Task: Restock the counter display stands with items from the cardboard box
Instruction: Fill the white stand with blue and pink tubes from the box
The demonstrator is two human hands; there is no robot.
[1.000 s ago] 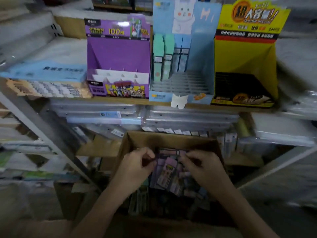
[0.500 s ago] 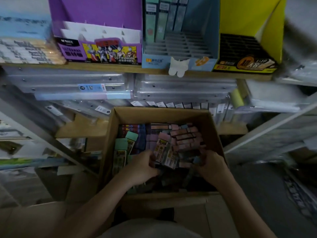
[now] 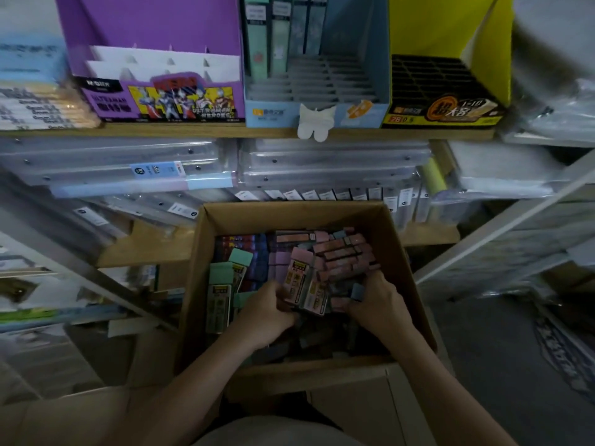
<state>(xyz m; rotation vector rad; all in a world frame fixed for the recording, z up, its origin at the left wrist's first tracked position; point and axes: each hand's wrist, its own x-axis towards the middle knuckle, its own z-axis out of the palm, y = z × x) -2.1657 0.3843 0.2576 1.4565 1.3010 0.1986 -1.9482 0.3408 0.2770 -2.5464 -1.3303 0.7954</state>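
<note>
While the counter [image 3: 193,130] carries the purple stand [image 3: 154,33], blue stand [image 3: 351,37] and yellow stand [image 3: 450,24] side by side, the open cardboard box [image 3: 289,217] sits below it; within, the left hand [image 3: 267,313] and right hand [image 3: 380,307] curl their fingers round a bundle of pink packets [image 3: 306,284] from either side.

Bare forearms, pale grey clothing
The left hand [image 3: 267,312] and right hand [image 3: 376,309] join forearms that are uncovered as far as the lower edge of the frame; at bottom centre a rounded patch of plain light grey fabric garment [image 3: 273,432] shows
</note>
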